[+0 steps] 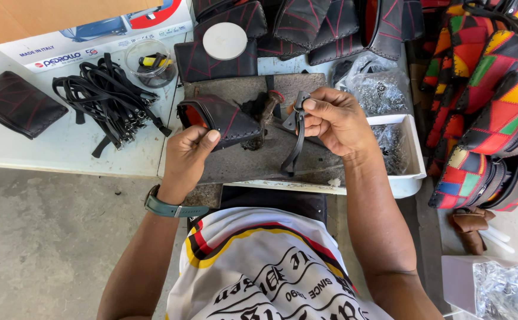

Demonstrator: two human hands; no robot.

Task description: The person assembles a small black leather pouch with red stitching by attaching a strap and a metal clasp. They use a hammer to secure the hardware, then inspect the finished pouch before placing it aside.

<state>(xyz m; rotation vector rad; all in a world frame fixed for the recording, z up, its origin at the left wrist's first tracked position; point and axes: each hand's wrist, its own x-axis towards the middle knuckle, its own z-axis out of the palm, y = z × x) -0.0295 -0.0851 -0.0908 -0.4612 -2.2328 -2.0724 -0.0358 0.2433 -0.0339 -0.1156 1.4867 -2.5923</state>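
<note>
Pouch of black leather with red stitching and a red lining (218, 120) lies on a worn grey work board (253, 163) at the middle of the desk (63, 148), its open mouth turned to the left. The left hand (189, 160) reaches up from below with a dark green watch on the wrist, its fingers closed on the pouch's lower edge and the thumb pressed on top. Just to the right, the right hand (336, 121) is bent inward at the wrist; its fingers pinch the metal-fitted top end of a narrow black leather strap (296, 142), which hangs down onto the board. Between the two hands a rusty metal post (269, 106) stands on the board. Left of the board lies a heap of black straps with buckles (107, 95), beside a flat black pouch (17, 104). A white tray of small metal fittings (406, 151) sits to the right, and bright patchwork bags (490, 101) hang past it.
</note>
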